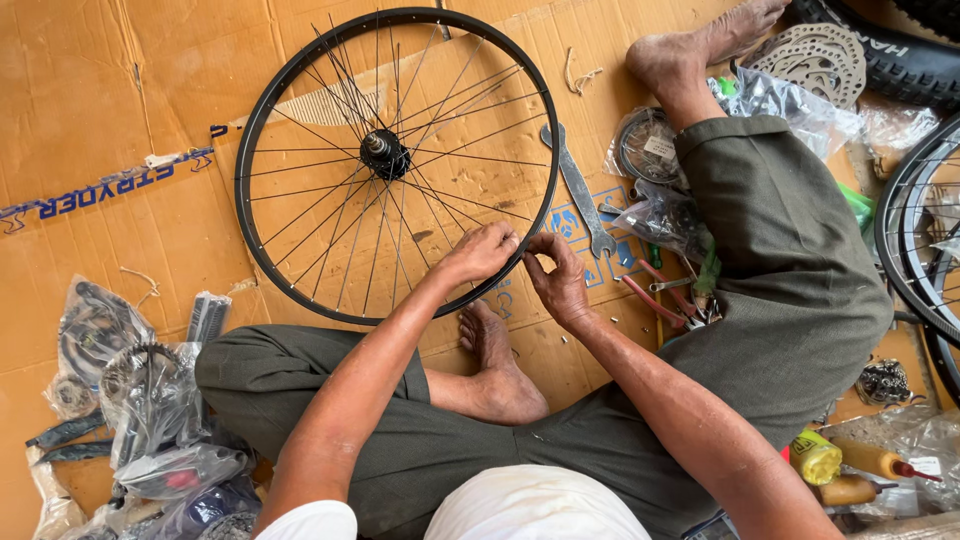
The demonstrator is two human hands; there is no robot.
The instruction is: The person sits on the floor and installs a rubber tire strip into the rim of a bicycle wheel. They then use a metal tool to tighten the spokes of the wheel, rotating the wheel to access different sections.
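Observation:
A black bicycle wheel (pixel 262 120) with thin spokes and a dark hub (pixel 384 153) lies flat on cardboard in front of me. My left hand (pixel 480 251) grips the rim at its near right edge, fingers curled over it. My right hand (pixel 557 280) is right beside it, fingertips pinched at the same spot on the rim; whether it holds something small I cannot tell. I sit with one leg folded and the other stretched out to the right.
A long flat spanner (pixel 577 188) lies right of the wheel, pliers with red handles (pixel 652 295) near my knee. Bagged parts (pixel 150 420) pile at left, more bags (pixel 660 215) and brake discs (pixel 812 58) at right. Another wheel (pixel 905 250) and screwdrivers (pixel 870 462) sit far right.

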